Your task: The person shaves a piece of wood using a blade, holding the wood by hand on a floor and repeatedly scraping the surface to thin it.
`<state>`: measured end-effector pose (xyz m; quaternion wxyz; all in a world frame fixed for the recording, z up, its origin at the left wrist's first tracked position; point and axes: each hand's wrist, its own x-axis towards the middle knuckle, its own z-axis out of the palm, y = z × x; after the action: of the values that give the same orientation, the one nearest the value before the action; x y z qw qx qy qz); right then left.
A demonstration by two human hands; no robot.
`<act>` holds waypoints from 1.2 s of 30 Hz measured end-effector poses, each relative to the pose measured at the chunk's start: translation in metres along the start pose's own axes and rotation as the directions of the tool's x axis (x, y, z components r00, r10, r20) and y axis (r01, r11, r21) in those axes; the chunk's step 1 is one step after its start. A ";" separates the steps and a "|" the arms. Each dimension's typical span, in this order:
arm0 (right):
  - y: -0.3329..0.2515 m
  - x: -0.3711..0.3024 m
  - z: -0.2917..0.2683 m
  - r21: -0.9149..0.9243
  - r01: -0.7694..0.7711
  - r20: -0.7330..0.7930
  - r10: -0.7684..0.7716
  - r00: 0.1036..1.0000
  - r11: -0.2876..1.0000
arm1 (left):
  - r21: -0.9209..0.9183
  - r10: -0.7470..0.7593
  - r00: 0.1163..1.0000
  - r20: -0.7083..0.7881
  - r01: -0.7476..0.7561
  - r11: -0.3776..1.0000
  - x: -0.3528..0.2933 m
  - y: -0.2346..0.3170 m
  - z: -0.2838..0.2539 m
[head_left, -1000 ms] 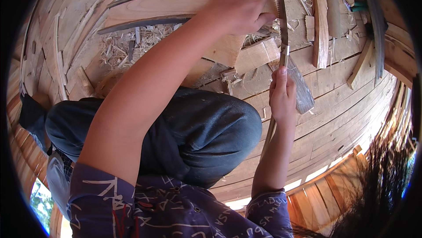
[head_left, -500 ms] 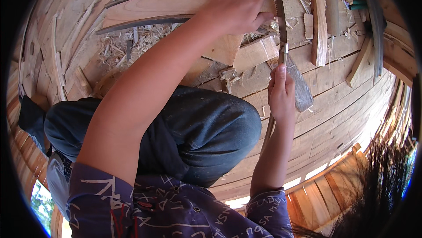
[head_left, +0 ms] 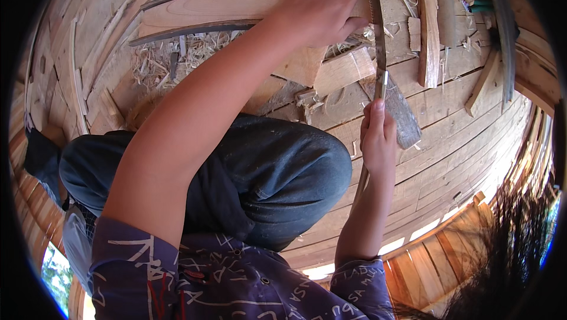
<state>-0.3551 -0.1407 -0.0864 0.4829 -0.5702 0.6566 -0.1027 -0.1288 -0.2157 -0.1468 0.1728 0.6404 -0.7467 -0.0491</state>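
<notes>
A person with bent knees in dark trousers (head_left: 289,172) is on a wooden plank floor (head_left: 460,119), and I look down on both bare forearms from the head camera, well away from the place itself. The left hand (head_left: 328,13) lies at the upper middle, over the right-hand part of a long pale board (head_left: 218,8) with dark edges. Its fingers are bent over the board and the thumb stands apart, pointing right; from here I cannot tell whether they grip the wood or only press on it.

Just right of that thumb, a narrow saw (head_left: 381,54) runs up and down my view, its toothed edge facing left, toward the wood. The right hand (head_left: 378,137) is wrapped around the saw's long handle, thumb laid along the top, near a pale metal band. The handle's lower end passes behind the forearm.

Below the left hand I see a pale wood block (head_left: 345,72); beside the right hand, a grey weathered piece (head_left: 403,119) lies at a slant. Curled shavings (head_left: 204,51) are strewn below the board, and upright wood strips (head_left: 429,30) lie to the right.
</notes>
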 end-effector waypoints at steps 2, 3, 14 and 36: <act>-0.007 0.013 0.002 -0.015 0.005 -0.007 -0.006 1.000 1.000 | -0.075 -0.028 1.000 -0.004 0.028 0.997 0.004 0.001 0.001; -0.014 0.016 -0.002 -0.011 -0.024 -0.004 0.024 1.000 1.000 | -0.112 -0.042 0.999 -0.005 0.041 0.993 0.007 0.002 0.001; 0.009 -0.044 -0.018 0.054 -0.151 0.027 0.150 0.988 0.987 | -0.093 -0.071 0.970 0.232 0.094 0.991 0.013 0.003 -0.011; -0.013 0.019 -0.001 0.022 -0.068 -0.004 0.068 0.998 0.997 | -0.088 -0.031 0.999 0.032 0.033 0.996 0.007 0.002 0.000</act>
<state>-0.3452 -0.1618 -0.0870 0.4908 -0.5419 0.6756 -0.0946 -0.1316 -0.2225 -0.1443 0.1887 0.6432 -0.7360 -0.0947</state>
